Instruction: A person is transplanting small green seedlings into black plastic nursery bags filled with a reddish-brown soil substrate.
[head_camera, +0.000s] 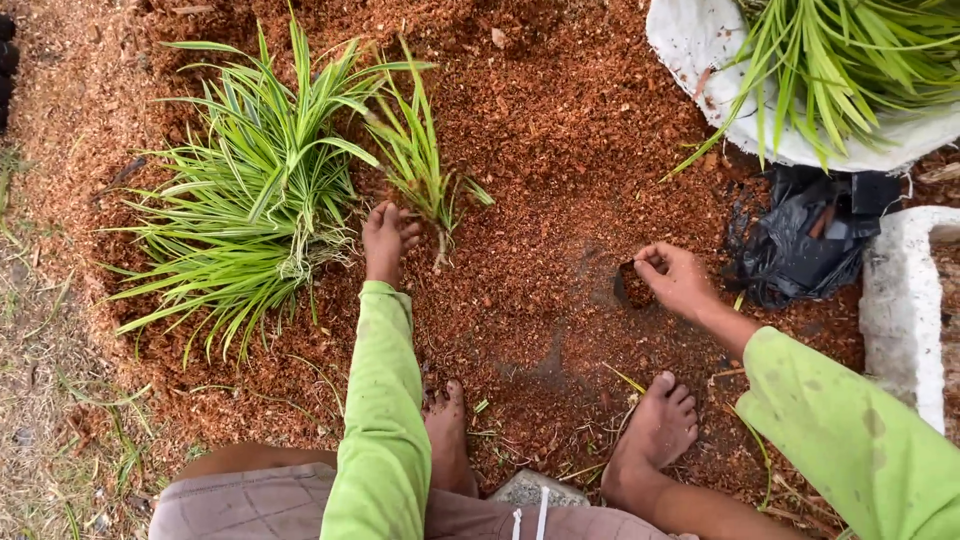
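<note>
My left hand (388, 240) reaches forward in a green sleeve, fingers curled at the base of a small green plantlet (420, 160) lying on red-brown coir-like mulch (560, 150). Whether it grips the stem I cannot tell. A pile of striped green-and-white grassy plants (250, 210) lies just left of that hand. My right hand (675, 280) pinches the rim of a small black planting bag (630, 285) sunk in the mulch. Both my bare feet (655, 430) rest on the mulch below.
A white sack (700, 50) holding more grassy plants sits at the top right. Crumpled black plastic bags (800, 245) lie beside a white foam box (900, 300) at the right edge. Sparse grass and dirt (40, 400) border the left.
</note>
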